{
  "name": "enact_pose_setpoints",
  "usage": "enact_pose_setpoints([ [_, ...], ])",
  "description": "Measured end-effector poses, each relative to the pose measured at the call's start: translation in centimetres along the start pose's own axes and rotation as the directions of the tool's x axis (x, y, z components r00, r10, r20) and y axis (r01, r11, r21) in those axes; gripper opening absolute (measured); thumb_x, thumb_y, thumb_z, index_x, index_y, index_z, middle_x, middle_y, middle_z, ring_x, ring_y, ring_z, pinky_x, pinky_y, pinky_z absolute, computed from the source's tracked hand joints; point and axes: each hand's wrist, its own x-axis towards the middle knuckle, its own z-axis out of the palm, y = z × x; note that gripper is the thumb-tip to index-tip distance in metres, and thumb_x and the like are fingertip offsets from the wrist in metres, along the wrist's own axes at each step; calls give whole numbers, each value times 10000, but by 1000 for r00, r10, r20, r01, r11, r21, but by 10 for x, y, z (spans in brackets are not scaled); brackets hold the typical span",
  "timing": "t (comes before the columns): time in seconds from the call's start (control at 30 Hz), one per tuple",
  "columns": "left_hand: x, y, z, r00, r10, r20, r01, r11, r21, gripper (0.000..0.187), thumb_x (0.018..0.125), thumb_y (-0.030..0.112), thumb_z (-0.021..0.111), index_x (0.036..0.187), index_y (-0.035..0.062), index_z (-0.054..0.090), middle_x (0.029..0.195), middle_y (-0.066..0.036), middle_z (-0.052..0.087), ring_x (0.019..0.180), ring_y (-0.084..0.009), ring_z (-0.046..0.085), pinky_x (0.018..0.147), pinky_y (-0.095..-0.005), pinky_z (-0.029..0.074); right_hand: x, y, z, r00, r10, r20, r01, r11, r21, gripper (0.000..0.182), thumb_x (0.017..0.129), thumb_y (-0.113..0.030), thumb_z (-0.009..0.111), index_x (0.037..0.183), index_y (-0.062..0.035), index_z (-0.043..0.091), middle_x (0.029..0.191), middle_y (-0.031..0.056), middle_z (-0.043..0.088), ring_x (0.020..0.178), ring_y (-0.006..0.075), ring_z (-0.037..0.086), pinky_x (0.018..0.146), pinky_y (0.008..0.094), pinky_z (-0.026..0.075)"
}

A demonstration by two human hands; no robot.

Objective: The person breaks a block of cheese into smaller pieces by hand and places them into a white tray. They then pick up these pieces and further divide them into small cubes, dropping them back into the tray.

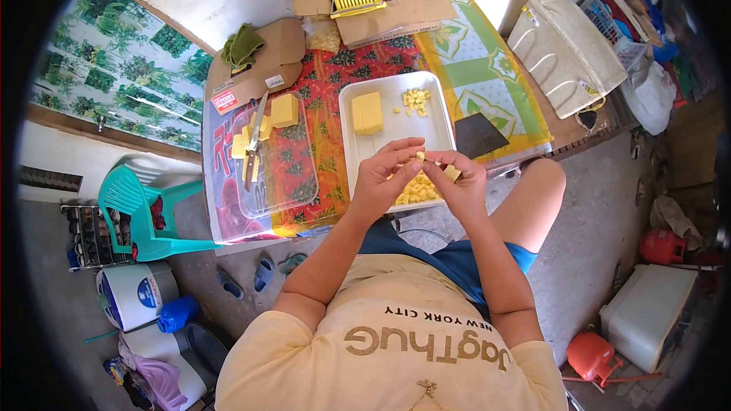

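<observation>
Over the near half of a white tray, my left hand and my right hand meet with their fingertips together. Both are closed in a pinch around a small cheese piece. A larger cheese piece sits in the fingers of my right hand. Beneath the hands lies a pile of cheese cubes, partly hidden by them. Farther back in the tray are a cheese block and a smaller heap of cubes.
On the left, a clear plastic board bears a knife and cheese blocks. An open cardboard box holding a yellow slicer-like tool stands behind. A dark flat sheet lies right of the tray. A green chair stands left.
</observation>
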Motion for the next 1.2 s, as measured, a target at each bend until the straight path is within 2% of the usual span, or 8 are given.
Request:
enact_pose_setpoints([
  [0.1,0,-3,0,1000,4,-7,-4,1000,11,231,890,28,623,1112,-27,649,1216,-108,563,1042,-155,561,898,-286,461,-2,7,-1,999,-26,21,26,999,-28,142,822,-14,693,962,4,686,869,38,676,806,63,570,721,217,468],
  [0.2,2,-11,-3,998,61,-4,-60,997,46,208,879,120,664,1056,13,677,1140,-85,606,957,-125,596,768,-249,487,0,6,-1,1000,7,28,-8,1000,4,162,812,-10,703,972,0,682,874,32,662,803,70,574,717,223,468],
  [0.3,3,-11,-1,998,54,-19,-54,998,-35,191,882,123,663,1018,-11,658,1067,-77,613,919,-119,592,756,-249,487,0,-3,2,996,85,-10,-82,986,144,188,800,-14,720,983,-9,679,878,29,639,807,85,572,712,237,468],
  [0.5,4,2,-5,992,-119,49,125,983,-135,172,885,90,646,1008,-31,642,960,-55,623,845,-104,574,750,-245,476,6,-5,-3,987,-146,69,154,979,-134,242,766,-16,739,1001,-62,707,880,68,615,823,152,585,724,262,467],
  [0.8,4,-7,-15,976,-197,93,214,948,-237,158,892,114,637,990,-10,630,854,-43,637,759,-104,594,714,-255,493,9,-5,-6,989,-115,90,128,979,-158,273,783,-33,723,1053,-65,697,883,70,611,849,175,580,749,283,471],
  [0.9,6,-6,-22,978,-208,-13,200,955,-221,171,870,125,680,973,-1,630,806,-38,639,711,-89,589,692,-232,487,12,11,-11,999,-11,-37,10,999,-33,277,829,-76,701,1101,-39,666,895,45,607,797,125,565,717,251,465],
  [1.0,8,-7,-31,971,-220,-93,190,947,-259,159,878,134,671,962,4,631,797,-35,640,699,-98,598,685,-246,498,16,14,-26,948,283,-143,-252,947,201,283,875,-145,675,1125,-19,636,906,19,601,718,71,532,649,205,440],
  [1.2,6,-11,-45,963,-256,-85,207,903,-376,176,944,200,575,968,31,620,882,-64,644,742,-138,627,706,-301,530,22,20,-37,892,444,-88,-344,791,505,337,906,-243,649,1167,-54,551,894,1,594,668,53,529,579,182,434],
])
